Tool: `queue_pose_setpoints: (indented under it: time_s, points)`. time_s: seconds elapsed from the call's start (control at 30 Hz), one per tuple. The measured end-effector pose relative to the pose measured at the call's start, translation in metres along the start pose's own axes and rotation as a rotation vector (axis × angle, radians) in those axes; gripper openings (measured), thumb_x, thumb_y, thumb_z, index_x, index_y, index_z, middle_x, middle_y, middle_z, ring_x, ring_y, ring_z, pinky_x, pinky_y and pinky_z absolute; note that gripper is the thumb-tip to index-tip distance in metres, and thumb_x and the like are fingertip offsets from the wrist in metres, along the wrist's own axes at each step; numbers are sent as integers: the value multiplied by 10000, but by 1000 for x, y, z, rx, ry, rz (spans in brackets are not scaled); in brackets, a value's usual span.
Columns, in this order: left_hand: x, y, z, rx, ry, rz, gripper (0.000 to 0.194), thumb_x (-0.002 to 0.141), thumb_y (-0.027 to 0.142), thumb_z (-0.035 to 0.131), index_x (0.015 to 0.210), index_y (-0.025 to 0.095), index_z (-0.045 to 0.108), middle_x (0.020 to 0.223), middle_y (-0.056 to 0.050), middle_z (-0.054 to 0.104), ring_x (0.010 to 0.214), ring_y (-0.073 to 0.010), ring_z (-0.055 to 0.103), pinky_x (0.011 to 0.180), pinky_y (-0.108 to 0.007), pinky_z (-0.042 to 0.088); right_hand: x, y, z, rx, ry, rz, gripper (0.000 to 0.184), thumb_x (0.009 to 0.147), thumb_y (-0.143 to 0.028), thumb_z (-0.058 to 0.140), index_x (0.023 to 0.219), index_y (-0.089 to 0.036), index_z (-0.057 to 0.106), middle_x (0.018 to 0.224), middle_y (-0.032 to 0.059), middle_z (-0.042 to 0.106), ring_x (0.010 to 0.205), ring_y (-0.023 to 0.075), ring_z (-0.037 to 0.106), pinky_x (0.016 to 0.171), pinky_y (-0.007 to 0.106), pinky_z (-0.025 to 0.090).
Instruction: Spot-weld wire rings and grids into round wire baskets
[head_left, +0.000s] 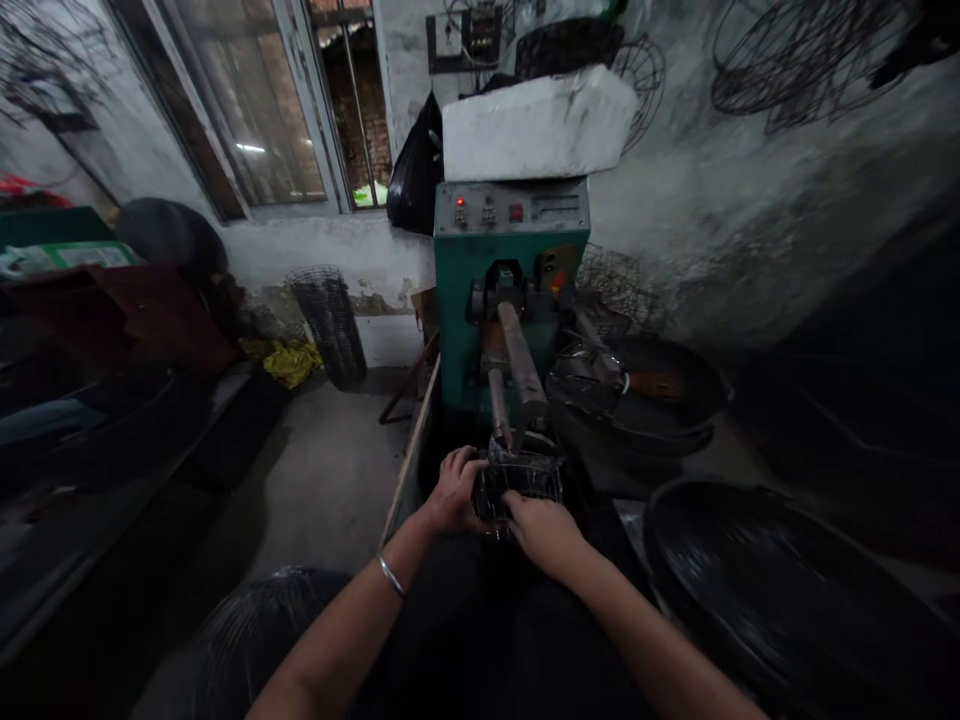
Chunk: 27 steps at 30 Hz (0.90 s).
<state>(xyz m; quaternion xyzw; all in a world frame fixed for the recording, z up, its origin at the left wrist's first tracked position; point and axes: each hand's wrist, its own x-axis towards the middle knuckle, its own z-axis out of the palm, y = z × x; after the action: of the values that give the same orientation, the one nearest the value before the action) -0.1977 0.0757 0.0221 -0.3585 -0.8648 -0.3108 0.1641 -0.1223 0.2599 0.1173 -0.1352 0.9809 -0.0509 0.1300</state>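
Both my hands hold a small wire mesh basket (525, 478) under the two metal arms (519, 365) of a green welding machine (510, 270). My left hand (454, 492) grips the basket's left side, fingers curled round its wires. My right hand (541, 530) clasps its near right edge, fingers closed over the rim. A metal bangle (391, 577) sits on my left wrist. The basket's lower part is hidden behind my hands.
Round bins of dark wire pieces stand at the right (780, 600) and beside the machine (645, 400). A roll of mesh (330, 325) stands by the wall under the window. A white foam block (536, 125) tops the machine. Bare concrete floor (322, 480) lies left.
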Motion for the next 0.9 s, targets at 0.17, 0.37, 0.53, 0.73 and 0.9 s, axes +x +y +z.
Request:
queue_pose_setpoints:
  time_s: [0.17, 0.37, 0.53, 0.73, 0.9]
  points:
    - [1, -1, 1, -37, 17, 3, 1023, 439, 497, 921, 1303, 177, 475, 1336, -184, 428, 1280, -414, 393, 1058, -593, 384, 1, 1, 5, -44, -2, -18, 322, 944, -71, 413, 1222, -117, 570, 1059, 156, 723, 929, 276, 714, 727, 291, 504]
    - [3, -6, 6, -66, 32, 9, 1045, 423, 488, 940, 1301, 128, 503, 1349, -206, 420, 1283, -414, 396, 1068, -585, 391, 2, 9, 7, -34, 7, -46, 329, 932, -89, 439, 1227, -133, 577, 1062, 140, 727, 947, 278, 709, 756, 314, 520]
    - [10, -2, 6, -90, 32, -21, 1013, 441, 504, 938, 1279, 116, 521, 1325, -213, 442, 1301, -414, 390, 1085, -579, 386, 5, 18, 7, -15, 33, -54, 322, 948, -113, 422, 1225, -142, 584, 1048, 138, 732, 931, 285, 712, 747, 325, 515]
    - [20, 3, 9, -136, 29, -58, 972, 469, 525, 933, 1272, 164, 521, 1317, -184, 456, 1308, -403, 393, 1092, -589, 377, 10, 27, 5, 2, 45, -41, 313, 961, -144, 432, 1233, -148, 587, 1036, 132, 734, 933, 287, 709, 757, 325, 509]
    - [21, 1, 12, -169, 54, -29, 962, 471, 510, 935, 1264, 148, 530, 1330, -192, 446, 1292, -389, 408, 1094, -561, 387, 12, 29, 2, 13, 47, -32, 305, 955, -139, 438, 1207, -138, 610, 1036, 146, 729, 937, 298, 704, 793, 352, 516]
